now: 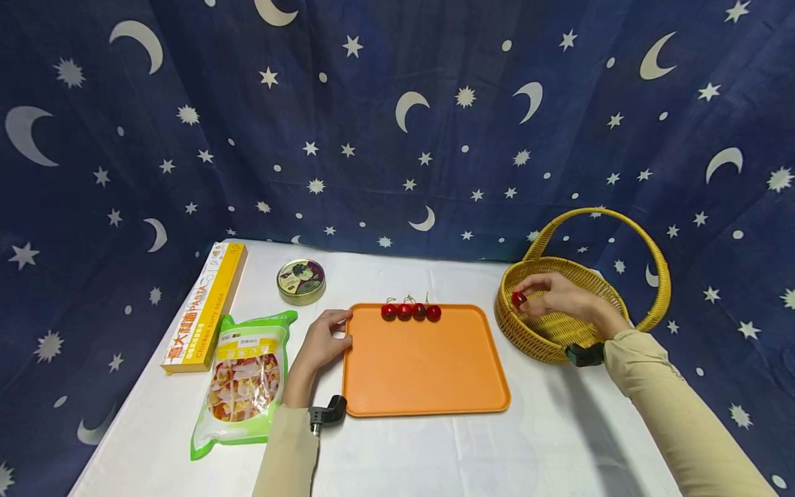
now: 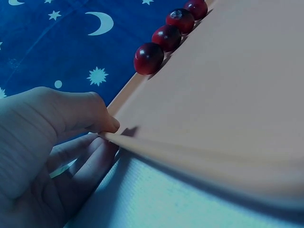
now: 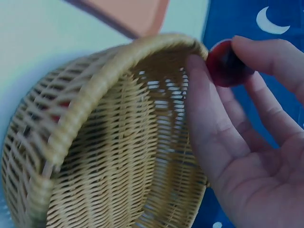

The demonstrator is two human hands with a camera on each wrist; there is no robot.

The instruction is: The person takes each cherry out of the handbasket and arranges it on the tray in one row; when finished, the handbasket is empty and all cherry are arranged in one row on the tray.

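My right hand (image 1: 553, 295) pinches a dark red cherry (image 3: 230, 64) between thumb and fingers, over the left part of a yellow wicker basket (image 1: 660, 297). In the right wrist view the cherry is right at the basket's rim. At the upper left corner of an orange tray (image 1: 428, 366), my left hand (image 1: 324, 339) grips the edge, its thumb (image 2: 107, 121) on top and fingers beneath. A row of several cherries (image 1: 419, 313) lies along the tray's far edge, stems pointing away from me. Through the basket's weave a patch of red (image 3: 59, 110) shows.
Left of the tray lie a green bag of food (image 1: 245, 379) and a yellow pasta box (image 1: 208, 307). A round tin (image 1: 301, 281) stands behind the bag. White cloth (image 1: 410, 455) covers the table, and a dark blue curtain (image 1: 373, 138) with moons and stars hangs behind.
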